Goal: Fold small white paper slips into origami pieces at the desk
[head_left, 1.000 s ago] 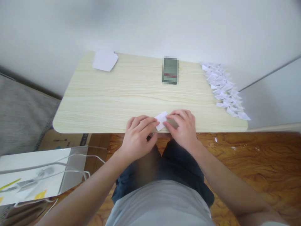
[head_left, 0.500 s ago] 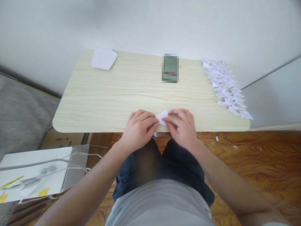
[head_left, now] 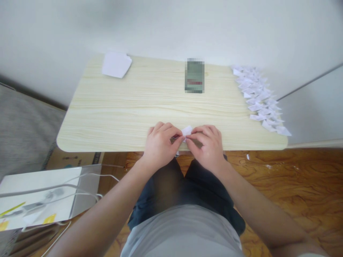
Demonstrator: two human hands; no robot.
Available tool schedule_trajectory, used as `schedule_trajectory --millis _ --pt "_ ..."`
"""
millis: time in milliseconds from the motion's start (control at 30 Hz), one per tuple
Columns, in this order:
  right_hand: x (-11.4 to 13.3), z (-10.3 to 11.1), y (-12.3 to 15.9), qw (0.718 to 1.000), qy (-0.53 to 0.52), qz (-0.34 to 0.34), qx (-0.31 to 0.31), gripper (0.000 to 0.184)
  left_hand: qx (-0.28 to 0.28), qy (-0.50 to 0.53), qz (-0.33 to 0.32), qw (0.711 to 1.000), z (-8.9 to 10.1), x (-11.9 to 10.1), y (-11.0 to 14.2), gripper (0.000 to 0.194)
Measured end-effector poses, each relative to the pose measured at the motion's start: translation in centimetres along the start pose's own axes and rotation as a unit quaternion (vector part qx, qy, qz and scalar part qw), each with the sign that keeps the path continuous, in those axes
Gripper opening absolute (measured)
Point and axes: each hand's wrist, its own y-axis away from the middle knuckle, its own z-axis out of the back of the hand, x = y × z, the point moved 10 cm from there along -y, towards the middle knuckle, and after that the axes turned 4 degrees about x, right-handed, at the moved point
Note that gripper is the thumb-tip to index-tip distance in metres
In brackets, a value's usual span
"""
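- Paper (head_left: 187, 130) sits mid-frame, by the near edge of the tabletop (head_left: 134, 103).
- My left hand (head_left: 162, 144) now pinches it nearer my right hand (head_left: 208, 144), whose fingers pinch too; work seems concentrated there.

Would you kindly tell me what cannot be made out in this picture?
Small paper, head view: partly covered by the left hand and right hand.
Green-grey rectangle, head view: pixelation blurs its details.
White paper shapes, head view: overlap hides their exact count.
Floor scrap, head view: too small to identify.
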Motion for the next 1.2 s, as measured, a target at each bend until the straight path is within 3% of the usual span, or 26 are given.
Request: schedule_trajectory --millis 800,1000,1200 --pt "-0.1 -0.2 0.0 1.000 0.003 -0.011 -0.003 0.006 -0.001 0.003 0.016 1.000 -0.2 0.4 -0.1 0.007" --pt "-0.2 -0.1 0.2 1.000 -0.008 -0.008 0.018 0.011 0.017 0.021 -0.022 0.999 0.1 0.5 0.1 0.024" --pt "-0.4 0.0 -0.1 0.999 -0.014 -0.002 0.033 0.016 0.020 0.007 -0.061 0.998 0.5 0.4 1.1 0.026"
